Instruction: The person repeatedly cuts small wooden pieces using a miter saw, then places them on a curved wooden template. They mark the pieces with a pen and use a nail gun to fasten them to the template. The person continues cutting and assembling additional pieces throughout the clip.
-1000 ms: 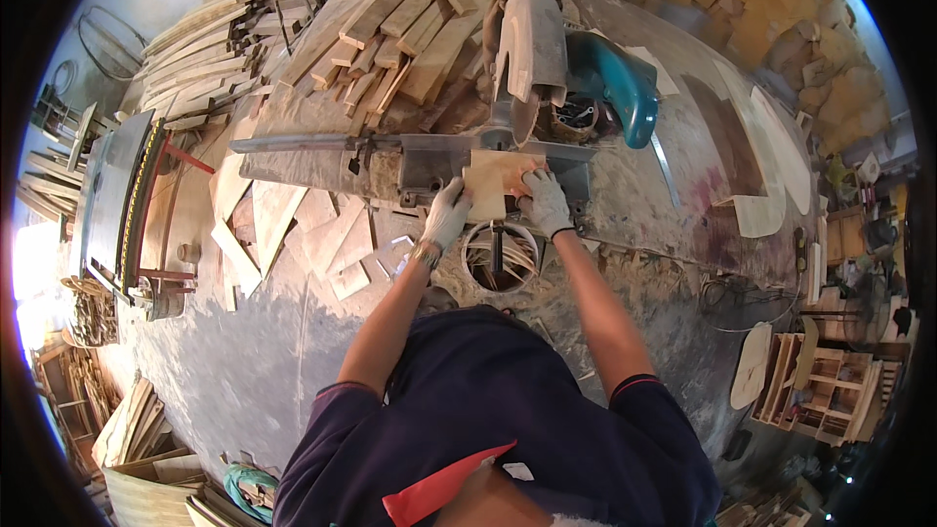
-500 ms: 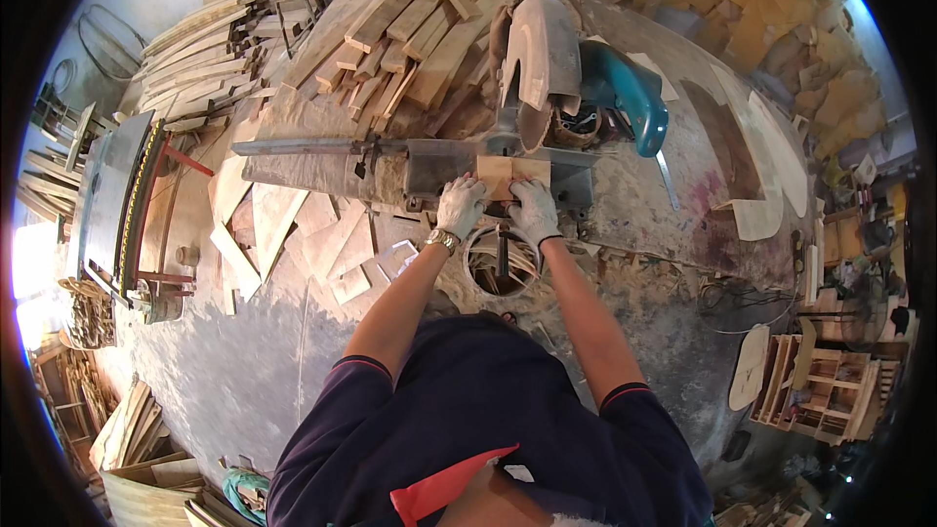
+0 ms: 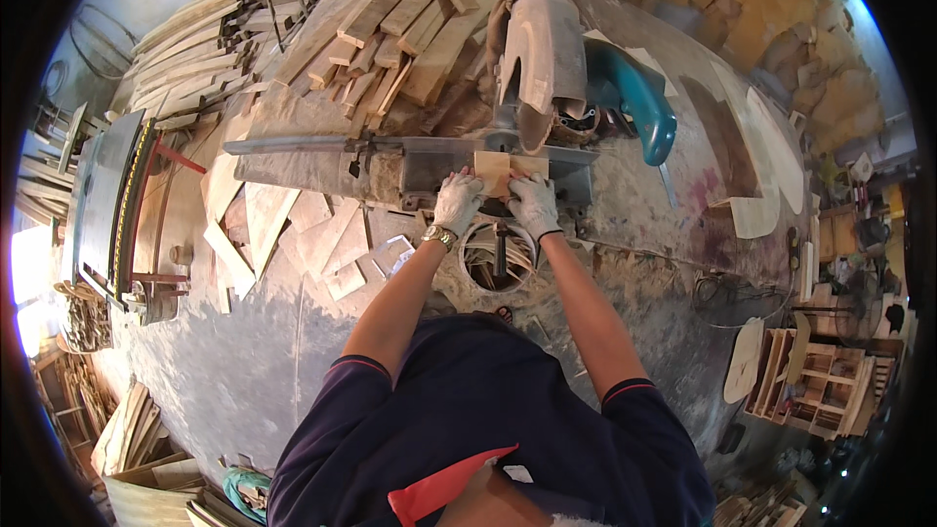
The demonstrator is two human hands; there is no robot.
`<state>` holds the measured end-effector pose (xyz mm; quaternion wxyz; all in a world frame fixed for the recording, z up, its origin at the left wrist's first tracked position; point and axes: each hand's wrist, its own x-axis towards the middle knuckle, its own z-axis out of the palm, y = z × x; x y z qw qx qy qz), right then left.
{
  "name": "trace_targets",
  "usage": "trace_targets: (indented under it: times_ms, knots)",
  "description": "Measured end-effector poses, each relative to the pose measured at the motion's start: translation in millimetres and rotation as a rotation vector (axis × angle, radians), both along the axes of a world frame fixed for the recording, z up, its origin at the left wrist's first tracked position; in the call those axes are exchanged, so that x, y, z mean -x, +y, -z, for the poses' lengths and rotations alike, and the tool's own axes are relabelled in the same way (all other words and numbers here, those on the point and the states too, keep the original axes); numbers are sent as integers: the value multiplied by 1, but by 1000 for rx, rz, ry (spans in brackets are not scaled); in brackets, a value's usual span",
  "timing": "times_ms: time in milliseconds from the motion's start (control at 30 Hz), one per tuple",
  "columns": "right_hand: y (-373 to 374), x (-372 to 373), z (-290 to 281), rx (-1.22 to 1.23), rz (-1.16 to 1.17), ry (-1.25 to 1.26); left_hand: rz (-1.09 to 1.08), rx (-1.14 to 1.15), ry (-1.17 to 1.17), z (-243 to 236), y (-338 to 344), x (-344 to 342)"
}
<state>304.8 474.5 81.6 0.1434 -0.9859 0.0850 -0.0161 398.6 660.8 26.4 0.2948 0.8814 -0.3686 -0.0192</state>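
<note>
A mitre saw with a grey guard (image 3: 542, 44) and teal handle (image 3: 639, 102) stands on the bench, its guard just above a small pale wooden piece (image 3: 493, 171) on the grey metal saw table (image 3: 571, 181). My left hand (image 3: 457, 203), in a white knit glove with a watch at the wrist, has its fingers curled at the piece's left side. My right hand (image 3: 533, 207), also gloved, grips the piece's near right part, thumb toward the middle. Whether the piece is one block or two is unclear. A round bin of offcuts (image 3: 483, 273) sits below the saw.
Stacked boards (image 3: 390, 39) lie behind the saw, more planks (image 3: 190, 49) at far left. A metal machine with red legs (image 3: 117, 205) stands left. Thin board offcuts (image 3: 322, 239) lie at front left, curved cut sheets (image 3: 756, 215) and wooden frames (image 3: 820, 381) at right.
My left hand has moved right, closer to my right hand, with the wooden piece shifted slightly right between them. The saw's head and handle sit a little lower than a second ago.
</note>
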Motion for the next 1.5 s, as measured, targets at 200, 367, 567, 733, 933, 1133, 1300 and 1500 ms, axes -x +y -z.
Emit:
trace_targets:
  times_ms: [200, 367, 567, 733, 933, 1133, 1300, 1500]
  knots:
    - [-17, 18, 20, -244, 423, -342, -9, -73, 44, -6, -4, 1]
    - [-20, 35, 38, -177, 211, -164, -9, -25, 87, -5, 4, -1]
    - [-40, 40, 17, -331, 98, 15, -30, -46, 99, -5, 16, -6]
    - [-77, 61, -145, -525, 380, -431, -17, -78, 43, 1, 15, -10]
    - [-52, 21, -362, -281, 158, -277, 9, -55, 41, 13, 14, -14]
    - [-17, -33, -366, 82, 300, 151, 42, -73, 25, 12, 11, -12]
    - [12, 56, -259, -513, 566, 78, 17, -30, -33, 12, 9, -6]
    - [22, 99, -131, -270, 652, -82, 28, -46, -39, 6, 11, -4]
